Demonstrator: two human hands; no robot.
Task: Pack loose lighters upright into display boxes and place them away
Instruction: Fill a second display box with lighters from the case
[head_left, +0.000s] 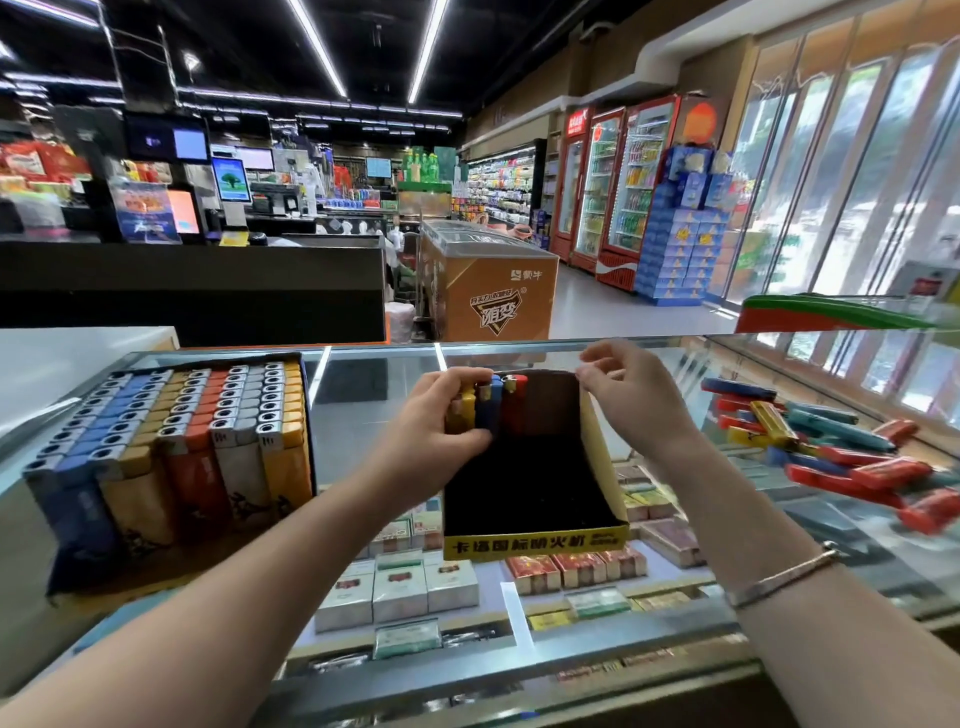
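left hand (434, 415) gripping lighters (485, 402), display box (535, 543)

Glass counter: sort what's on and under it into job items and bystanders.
Job items:
- open display box, mostly empty
- upright lighters at its back, gripped by the left hand
- right hand pinching the box's back corner
- loose lighters
- full display box

Bystanders:
- cigarette packs under the glass
- freezer chest
- drinks fridges

Glass counter (363, 384) carries everything. Far left on it: full display box (171, 457) of upright lighters. Middle: near-empty yellow-fronted display box (535, 540), few lighters at its back. Right: loose lighter pile (831, 452), red, blue, yellow.
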